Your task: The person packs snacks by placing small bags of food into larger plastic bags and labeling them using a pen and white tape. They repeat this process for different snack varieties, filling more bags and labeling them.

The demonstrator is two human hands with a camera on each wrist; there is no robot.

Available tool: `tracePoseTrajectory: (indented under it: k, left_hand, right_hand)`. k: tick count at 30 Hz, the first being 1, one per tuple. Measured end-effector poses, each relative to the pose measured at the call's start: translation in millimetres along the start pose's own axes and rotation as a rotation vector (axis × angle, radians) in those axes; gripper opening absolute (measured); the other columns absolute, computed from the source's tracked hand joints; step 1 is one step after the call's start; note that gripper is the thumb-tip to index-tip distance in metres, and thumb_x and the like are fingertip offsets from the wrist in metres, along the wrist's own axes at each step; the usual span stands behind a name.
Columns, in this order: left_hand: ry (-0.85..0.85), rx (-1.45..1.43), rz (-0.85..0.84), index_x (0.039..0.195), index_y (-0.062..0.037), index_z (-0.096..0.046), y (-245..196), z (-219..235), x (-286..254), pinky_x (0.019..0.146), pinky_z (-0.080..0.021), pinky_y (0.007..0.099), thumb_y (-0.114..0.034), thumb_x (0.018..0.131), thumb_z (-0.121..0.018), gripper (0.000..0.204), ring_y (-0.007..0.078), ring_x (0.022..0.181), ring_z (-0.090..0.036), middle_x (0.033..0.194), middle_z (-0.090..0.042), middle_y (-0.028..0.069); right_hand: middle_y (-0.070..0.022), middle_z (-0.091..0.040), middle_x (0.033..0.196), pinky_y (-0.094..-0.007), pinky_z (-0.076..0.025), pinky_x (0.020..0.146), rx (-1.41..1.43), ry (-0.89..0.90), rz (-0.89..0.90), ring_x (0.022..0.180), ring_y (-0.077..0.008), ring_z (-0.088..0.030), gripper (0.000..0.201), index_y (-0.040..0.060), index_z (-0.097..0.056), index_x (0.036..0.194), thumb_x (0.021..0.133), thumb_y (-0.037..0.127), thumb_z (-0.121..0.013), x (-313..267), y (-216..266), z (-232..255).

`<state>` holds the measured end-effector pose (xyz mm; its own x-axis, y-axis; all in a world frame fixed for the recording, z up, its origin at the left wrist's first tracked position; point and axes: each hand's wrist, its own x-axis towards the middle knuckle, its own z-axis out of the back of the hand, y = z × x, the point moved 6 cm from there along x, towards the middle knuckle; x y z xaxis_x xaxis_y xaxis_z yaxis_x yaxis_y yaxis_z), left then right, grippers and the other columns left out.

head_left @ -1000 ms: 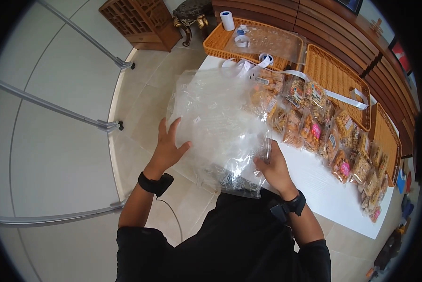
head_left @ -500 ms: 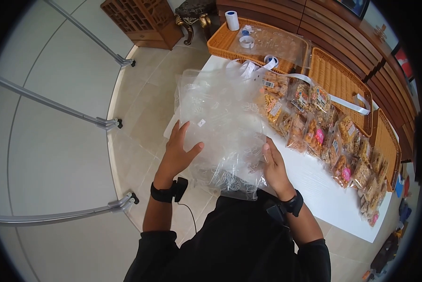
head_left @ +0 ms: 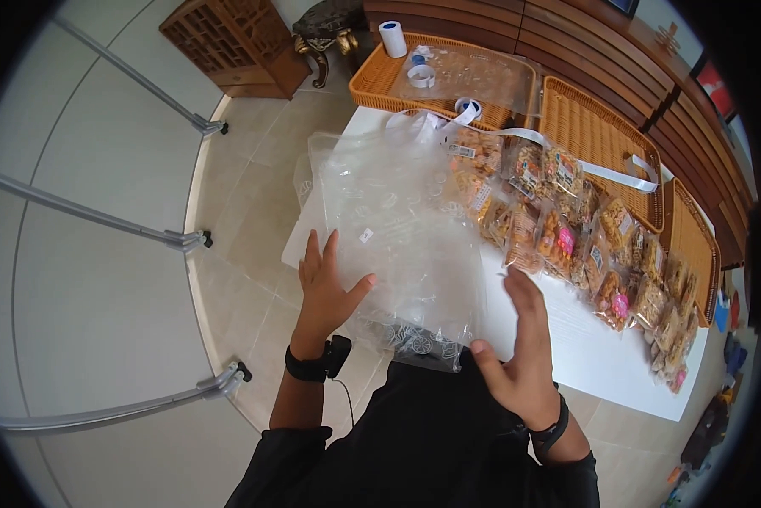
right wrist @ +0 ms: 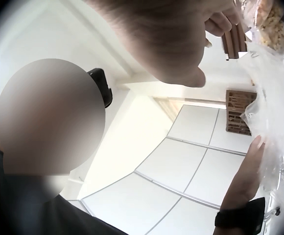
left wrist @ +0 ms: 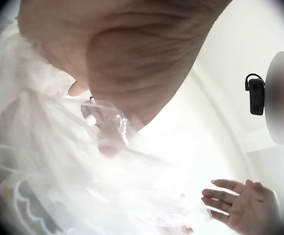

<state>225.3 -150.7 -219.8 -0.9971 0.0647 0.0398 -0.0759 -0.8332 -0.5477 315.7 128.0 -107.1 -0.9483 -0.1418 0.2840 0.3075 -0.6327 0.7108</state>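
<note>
Pale floor tiles (head_left: 245, 173) and a wooden cabinet (head_left: 232, 51) lie toward eleven o'clock in the head view, while the white desk (head_left: 592, 339) stretches from the middle out to four. Clear plastic bags (head_left: 397, 220) are spread over its near end and reach past its edge toward my lap, in the centre of my view, a small white label (head_left: 366, 235) showing on top. They look flatter and less crumpled than a second ago.

My right grip (head_left: 524, 356) has changed most: it was at the bags' right edge, and now it is off them, at four o'clock, wide, with the thumb well apart from the fingers. My left grip (head_left: 325, 292), at eight o'clock, remains wide, fingers extended at the bags' left edge; I cannot tell how firmly it touches them.

Filled snack packets (head_left: 558, 241) run in a band from one o'clock to four, beside the bags. Wicker baskets (head_left: 596, 140) sit beyond at one, two and three, a white strip (head_left: 613, 176) trailing into the two o'clock one.
</note>
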Motion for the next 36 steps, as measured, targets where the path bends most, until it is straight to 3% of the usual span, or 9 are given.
tracePoseTrajectory:
  k: [4,7,11,14,17,20,23,29,36]
  left_hand:
    - [-0.021,0.056,0.001,0.153,-0.0061,-0.029,-2,-3,-2,0.117,-0.017,0.0594,-0.037,0.078,-0.079,0.095,0.049,0.146,-0.02,0.158,-0.016,0.0345]
    - [-0.012,0.085,-0.005,0.153,-0.0063,-0.03,-5,-1,-1,0.117,-0.018,0.0602,-0.038,0.078,-0.079,0.095,0.0502,0.146,-0.02,0.157,-0.017,0.0353]
    - [0.007,0.1,0.01,0.149,-0.0075,-0.039,-4,3,1,0.115,-0.022,0.0591,-0.036,0.076,-0.08,0.088,0.0516,0.144,-0.022,0.156,-0.018,0.0364]
    - [-0.206,0.259,-0.124,0.139,-0.0087,-0.053,-18,18,0,0.114,-0.028,0.0564,-0.029,0.077,-0.08,0.071,0.0514,0.142,-0.025,0.154,-0.021,0.036]
    - [-0.384,0.294,-0.255,0.12,-0.0079,-0.065,-54,44,0,0.106,-0.038,0.0509,-0.018,0.079,-0.077,0.044,0.0439,0.13,-0.045,0.14,-0.046,0.0273]
    - [0.061,-0.035,-0.122,0.104,-0.0061,-0.067,-45,26,24,0.095,-0.044,0.0492,-0.012,0.081,-0.073,0.024,0.0344,0.105,-0.061,0.108,-0.064,0.0143]
    - [0.0,0.166,-0.329,0.093,-0.0054,-0.065,-51,14,40,0.083,-0.048,0.0467,-0.012,0.08,-0.073,0.017,0.0296,0.085,-0.063,0.084,-0.064,0.0073]
    - [0.099,0.396,-0.676,0.09,-0.0078,-0.064,-47,13,61,0.071,-0.049,0.04,-0.02,0.081,-0.071,0.017,0.0285,0.083,-0.061,0.085,-0.063,0.0051]
    - [0.386,0.497,-0.764,0.088,-0.0084,-0.064,-44,5,76,0.069,-0.051,0.0374,-0.024,0.083,-0.07,0.017,0.0249,0.08,-0.062,0.082,-0.062,0.0047]
  right_hand:
    - [-0.0237,-0.051,0.137,-0.0454,-0.043,0.106,0.178,0.31,0.114,0.125,-0.0416,-0.051,0.055,-0.0051,-0.051,0.133,0.086,0.016,-0.069,23,14,-28]
    - [-0.0262,-0.051,0.137,-0.0442,-0.043,0.106,0.131,0.489,0.132,0.127,-0.0418,-0.051,0.056,-0.006,-0.05,0.134,0.087,0.017,-0.068,21,-1,-64]
    - [-0.0285,-0.051,0.138,-0.0433,-0.043,0.108,0.123,0.475,0.087,0.128,-0.0426,-0.05,0.057,-0.0072,-0.05,0.135,0.087,0.017,-0.068,21,-26,-89]
    - [-0.0287,-0.047,0.141,-0.0433,-0.043,0.108,0.155,0.412,0.037,0.128,-0.0439,-0.05,0.059,-0.0061,-0.048,0.136,0.086,0.016,-0.068,25,-36,-92]
    - [-0.0273,-0.045,0.144,-0.0431,-0.043,0.108,0.189,0.35,-0.009,0.128,-0.0444,-0.05,0.058,-0.0051,-0.048,0.137,0.086,0.014,-0.068,27,-48,-93]
    - [-0.0263,-0.045,0.145,-0.043,-0.043,0.108,0.22,0.34,-0.013,0.128,-0.0439,-0.05,0.057,-0.0046,-0.049,0.137,0.086,0.014,-0.068,28,-55,-96]
    - [-0.025,-0.046,0.146,-0.0428,-0.043,0.107,0.238,0.341,-0.005,0.128,-0.043,-0.05,0.055,-0.0038,-0.05,0.136,0.086,0.014,-0.068,27,-59,-99]
    - [-0.0197,-0.048,0.147,-0.0421,-0.045,0.105,0.351,0.355,-0.048,0.126,-0.0392,-0.054,0.05,-0.0011,-0.055,0.131,0.086,0.015,-0.069,22,-75,-96]
    - [-0.0194,-0.048,0.146,-0.0421,-0.046,0.105,0.375,0.363,-0.039,0.126,-0.0389,-0.054,0.044,-0.0001,-0.058,0.127,0.086,0.015,-0.069,22,-76,-95]
